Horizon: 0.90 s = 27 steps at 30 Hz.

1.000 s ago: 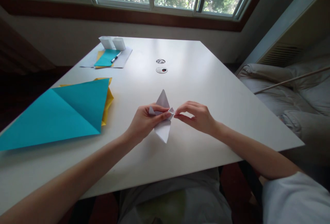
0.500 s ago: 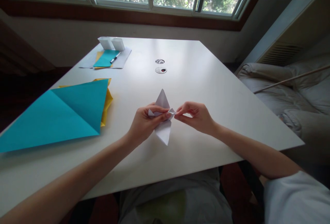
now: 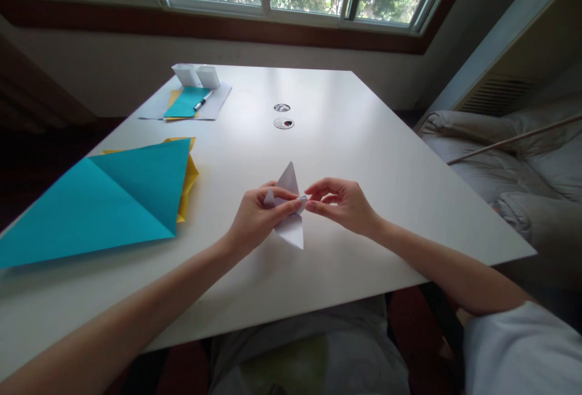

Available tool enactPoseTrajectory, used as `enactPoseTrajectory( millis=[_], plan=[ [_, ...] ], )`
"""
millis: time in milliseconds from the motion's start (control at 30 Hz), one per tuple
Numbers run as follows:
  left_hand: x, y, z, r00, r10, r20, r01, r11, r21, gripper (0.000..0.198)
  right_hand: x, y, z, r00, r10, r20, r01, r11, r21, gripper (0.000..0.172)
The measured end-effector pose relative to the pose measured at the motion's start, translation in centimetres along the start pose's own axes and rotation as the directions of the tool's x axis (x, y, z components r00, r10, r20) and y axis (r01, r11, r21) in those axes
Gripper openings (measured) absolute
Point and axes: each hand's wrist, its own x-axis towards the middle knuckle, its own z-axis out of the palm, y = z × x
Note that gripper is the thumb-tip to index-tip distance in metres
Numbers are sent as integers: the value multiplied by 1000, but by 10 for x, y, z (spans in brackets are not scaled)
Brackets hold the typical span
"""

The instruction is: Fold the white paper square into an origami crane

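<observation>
A folded white paper with pointed flaps is held above the table, one flap pointing away from me and one toward me. My left hand pinches its middle between thumb and fingers. At its right end, the thumb and index fingertips of my right hand are slightly apart, close beside a small folded tip. Whether those fingertips touch the paper cannot be made out.
A large blue folded paper lies left on the white table, over a yellow one. Farther back are paper sheets, a pen and two white boxes. Two round inserts sit mid-table.
The white paper has turned a little, its near point shifting right. My right thumb and index finger have parted from their pinch on its right tip.
</observation>
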Motion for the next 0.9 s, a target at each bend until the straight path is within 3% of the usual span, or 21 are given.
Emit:
enactPoseTrajectory(
  millis=[600,767,900],
  plan=[
    [1,-1,0,998,-19,62,12,994,110,24,-5,-1,4,991,-111,69,117,990,-84,9],
    [4,-2,-6,991,86,100,-102,980,169,22,-4,-3,0,962,-273,-2,261,923,-284,4],
    [8,-3,-18,960,271,68,-275,876,397,27,0,0,-10,924,-382,-7,349,851,-393,6]
  ],
)
